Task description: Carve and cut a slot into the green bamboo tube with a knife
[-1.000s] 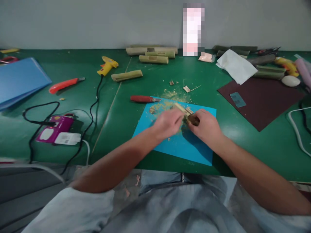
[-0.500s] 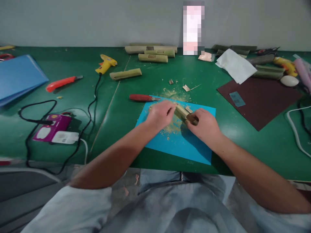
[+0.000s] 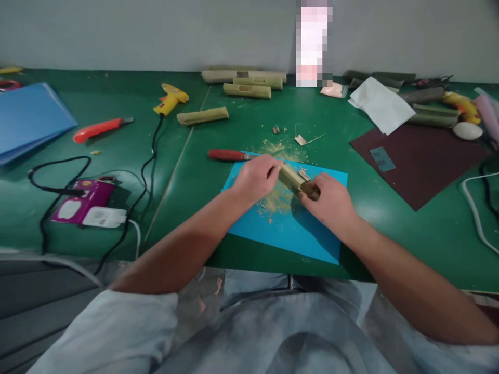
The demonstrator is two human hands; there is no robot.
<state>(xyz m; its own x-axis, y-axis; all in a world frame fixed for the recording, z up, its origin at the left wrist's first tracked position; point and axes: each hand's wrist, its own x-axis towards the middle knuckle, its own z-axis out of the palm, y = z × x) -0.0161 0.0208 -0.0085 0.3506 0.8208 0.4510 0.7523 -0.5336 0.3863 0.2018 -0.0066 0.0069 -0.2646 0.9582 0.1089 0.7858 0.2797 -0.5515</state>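
A short hollow piece of bamboo (image 3: pixel 290 177) slants between my two hands over a blue sheet (image 3: pixel 288 239). My right hand (image 3: pixel 329 200) is closed round its near right end, where a dark opening shows. At the far left end, my left hand (image 3: pixel 255 177) is closed with thumb and finger pinched on the bamboo; most of those fingertips are hidden. Pale shavings and dust (image 3: pixel 275 200) are scattered on the sheet beneath. Beyond my left hand lies a red-handled knife (image 3: pixel 228 155), its blade end partly on the sheet's edge.
Cut bamboo lengths (image 3: pixel 247 91) lie along the wall, with another bamboo piece (image 3: pixel 202 116) nearer. To the left are a yellow glue gun (image 3: pixel 170 98), a red cutter (image 3: pixel 99 130) and a purple power strip (image 3: pixel 83 200) with cords. Dark brown sheet (image 3: pixel 417 171) and white paper (image 3: pixel 380 105) lie right.
The view has shifted slightly. My left hand has moved a little up and right along the bamboo's far end; my right hand keeps its hold.
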